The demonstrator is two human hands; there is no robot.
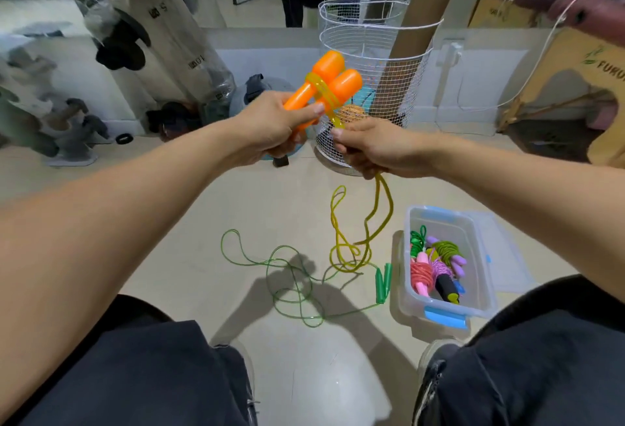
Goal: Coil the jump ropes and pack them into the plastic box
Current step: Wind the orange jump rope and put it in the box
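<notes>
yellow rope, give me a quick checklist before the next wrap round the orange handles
1. Both orange handles held together in the left hand: ok.
2. Right hand has a grip on the yellow rope just below the wraps: ok.
3. Wraps already made sit snug round the handles: ok, several turns show.
4. Loose yellow rope free of the green rope on the floor: cannot tell, they cross near the green handles.
5. Plastic box open, lid off: ok.
6. Room in the box for one more bundle: cannot tell, coiled ropes already take up much of it.
</notes>
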